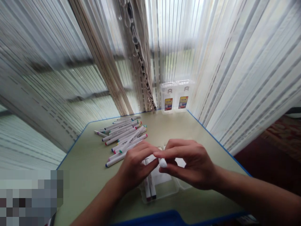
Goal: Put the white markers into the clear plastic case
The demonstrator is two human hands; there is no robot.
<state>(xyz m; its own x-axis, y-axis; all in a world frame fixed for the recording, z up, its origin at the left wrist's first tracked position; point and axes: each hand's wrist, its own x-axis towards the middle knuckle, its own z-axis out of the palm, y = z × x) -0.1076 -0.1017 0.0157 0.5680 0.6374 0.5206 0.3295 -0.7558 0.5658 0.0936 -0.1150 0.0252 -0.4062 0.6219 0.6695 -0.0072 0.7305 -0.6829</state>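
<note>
A white marker (163,163) points almost end-on toward me, its rounded white end showing. My right hand (191,163) pinches it between thumb and fingers. From the other side, the thumb and fingertips of my left hand (139,161) close on the same marker. Below both hands lies an open clear plastic case (164,195), partly covered by them. Two white markers (150,185) with dark ends rest side by side along its left part. To the left, a loose pile of white markers (124,135) with coloured ends spreads over the table.
The pale green table (87,182) has a blue edge. Two clear cases (175,97) with yellow labels stand upright at its far edge. String curtains (225,62) hang around the back and sides, with a beaded strand (142,62) near the middle.
</note>
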